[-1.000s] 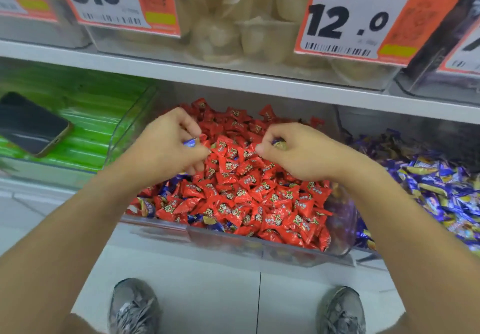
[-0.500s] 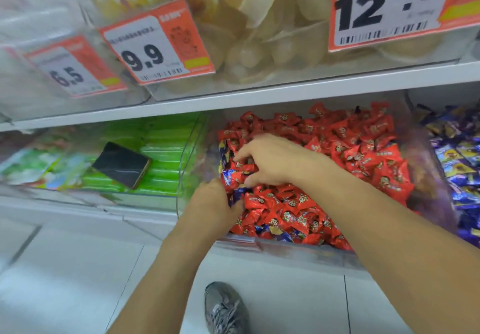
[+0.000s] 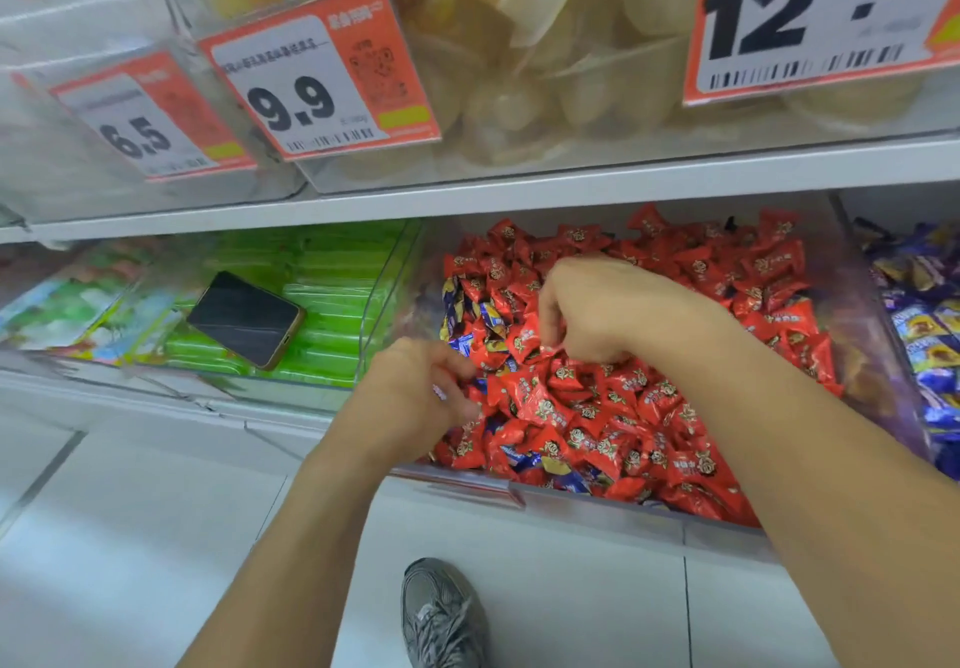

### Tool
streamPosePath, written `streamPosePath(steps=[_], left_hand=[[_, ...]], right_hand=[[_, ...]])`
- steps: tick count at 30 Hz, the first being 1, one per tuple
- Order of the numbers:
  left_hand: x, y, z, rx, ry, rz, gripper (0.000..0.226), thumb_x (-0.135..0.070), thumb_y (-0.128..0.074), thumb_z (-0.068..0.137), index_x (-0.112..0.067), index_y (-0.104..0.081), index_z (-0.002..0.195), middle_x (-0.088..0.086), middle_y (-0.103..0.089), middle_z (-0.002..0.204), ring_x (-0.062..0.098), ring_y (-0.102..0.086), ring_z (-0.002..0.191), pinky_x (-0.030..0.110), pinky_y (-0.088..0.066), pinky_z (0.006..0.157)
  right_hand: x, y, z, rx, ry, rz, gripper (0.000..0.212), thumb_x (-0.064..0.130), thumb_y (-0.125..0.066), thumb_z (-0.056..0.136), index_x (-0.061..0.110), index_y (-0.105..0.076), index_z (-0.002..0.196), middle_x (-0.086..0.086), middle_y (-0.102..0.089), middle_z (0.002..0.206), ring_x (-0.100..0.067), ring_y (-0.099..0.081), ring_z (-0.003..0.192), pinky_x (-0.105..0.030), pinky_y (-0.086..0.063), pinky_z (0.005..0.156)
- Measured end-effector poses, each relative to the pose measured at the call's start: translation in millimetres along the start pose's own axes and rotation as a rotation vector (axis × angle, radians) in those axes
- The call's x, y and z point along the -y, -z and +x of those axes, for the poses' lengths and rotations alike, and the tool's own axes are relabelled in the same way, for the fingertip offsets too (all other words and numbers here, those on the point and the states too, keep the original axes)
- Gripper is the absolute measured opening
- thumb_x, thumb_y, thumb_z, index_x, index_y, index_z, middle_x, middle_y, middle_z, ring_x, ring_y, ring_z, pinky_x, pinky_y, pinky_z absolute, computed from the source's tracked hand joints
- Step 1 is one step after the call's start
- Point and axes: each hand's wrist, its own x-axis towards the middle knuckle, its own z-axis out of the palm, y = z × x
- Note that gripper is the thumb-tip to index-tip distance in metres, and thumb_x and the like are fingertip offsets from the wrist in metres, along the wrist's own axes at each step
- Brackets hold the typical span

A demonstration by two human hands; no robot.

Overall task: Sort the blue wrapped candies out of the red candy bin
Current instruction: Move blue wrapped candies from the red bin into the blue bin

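The left hand (image 3: 415, 397) sits at the near-left corner of the red candy bin (image 3: 597, 504), its grip curled almost closed, fingertips pressed into the wrappers; a pale scrap shows by its fingers, but whether it grasps a candy I cannot tell. The right hand (image 3: 597, 309) reaches in from the right over the middle of the heap, knuckles up and fingers bent downward, pinching among the red candies (image 3: 623, 407); what, if anything, its grip holds is hidden under the fingers. Both forearms run up from the bottom of the view, the right one crossing the bin's front edge. The blue wrapped candies (image 3: 485, 319) lie mixed into the red pile, mostly along the bin's left wall between the two hands, with a few more at the front edge. A neighbouring bin (image 3: 935, 335) on the right is full of blue and purple wrappers. To the left, a phone (image 3: 244, 318) lies face up on green packets (image 3: 332, 278). Price tags reading 6.5 (image 3: 140, 116), 9.9 (image 3: 311, 75) and 12.0 (image 3: 821, 18) hang on the shelf above. A grey shoe (image 3: 441, 615) stands on the pale floor below.
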Motion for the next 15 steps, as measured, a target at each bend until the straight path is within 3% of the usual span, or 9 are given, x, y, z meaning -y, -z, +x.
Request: streamPosePath(steps=[2,3,4,5,6,8,11,15], left_hand=[[-1,5,-2,-0.034,-0.012,-0.038,0.020,-0.012,-0.076,0.081,-0.017,-0.072,0.101,-0.008,-0.068,0.074,0.001,-0.058,0.067,0.001,-0.038,0.053],[-1,6,-2,-0.043,-0.022,-0.039,0.016,-0.012,-0.073,0.084,-0.017,-0.072,0.100,-0.008,-0.067,0.076,0.001,-0.058,0.069,0.001,-0.039,0.054],[-1,7,-2,-0.046,-0.027,-0.039,0.013,-0.013,-0.070,0.087,-0.017,-0.072,0.099,-0.007,-0.067,0.080,0.001,-0.058,0.070,0.002,-0.039,0.054],[0,7,-2,-0.048,-0.026,-0.036,0.012,-0.013,-0.066,0.090,-0.017,-0.072,0.099,-0.005,-0.067,0.085,0.002,-0.058,0.073,0.003,-0.039,0.055],[0,8,-2,-0.050,-0.017,-0.033,0.012,-0.013,-0.063,0.092,-0.018,-0.072,0.099,-0.003,-0.068,0.089,0.004,-0.058,0.075,0.004,-0.040,0.055],[1,9,-1,-0.057,0.002,-0.033,0.016,-0.010,-0.058,0.094,-0.018,-0.072,0.098,0.001,-0.069,0.093,0.009,-0.060,0.077,0.006,-0.039,0.054],[1,9,1,-0.061,0.001,-0.020,0.026,0.001,-0.052,0.091,-0.016,-0.071,0.099,0.010,-0.070,0.091,0.021,-0.064,0.077,0.014,-0.044,0.055],[-1,-2,6,-0.030,0.008,0.049,0.038,0.007,-0.044,0.087,-0.016,-0.069,0.103,0.003,-0.067,0.091,0.017,-0.062,0.084,0.003,-0.040,0.054]], right_hand=[[6,1,-2,-0.013,0.081,0.149,0.026,0.006,-0.060,0.085,0.026,-0.075,0.090,0.021,-0.057,0.075,0.007,-0.055,0.060,-0.008,-0.042,0.047],[10,-3,-2,-0.015,0.119,0.188,0.018,0.014,-0.063,0.087,0.027,-0.076,0.087,0.020,-0.060,0.073,0.008,-0.057,0.061,-0.008,-0.044,0.051],[14,-11,1,-0.003,0.144,0.176,0.010,0.023,-0.066,0.087,0.024,-0.076,0.085,0.015,-0.066,0.076,0.004,-0.063,0.070,-0.015,-0.051,0.061],[17,-19,6,0.015,0.151,0.117,0.015,0.035,-0.070,0.085,0.021,-0.076,0.083,0.007,-0.070,0.080,-0.008,-0.067,0.079,-0.025,-0.056,0.070],[19,-27,9,0.025,0.145,0.019,0.028,0.046,-0.071,0.083,0.018,-0.073,0.079,-0.001,-0.069,0.081,-0.019,-0.065,0.082,-0.032,-0.055,0.073],[22,-37,13,-0.008,0.113,-0.138,0.045,0.058,-0.072,0.078,0.016,-0.058,0.066,-0.002,-0.054,0.072,-0.026,-0.054,0.082,-0.035,-0.043,0.072],[25,-39,14,-0.005,0.083,-0.168,0.050,0.057,-0.074,0.076,0.018,-0.047,0.061,0.003,-0.039,0.070,-0.025,-0.044,0.086,-0.036,-0.033,0.078],[25,-41,15,0.005,0.105,-0.169,0.037,0.052,-0.078,0.076,0.017,-0.067,0.079,0.002,-0.053,0.081,-0.025,-0.050,0.097,-0.041,-0.038,0.093]])
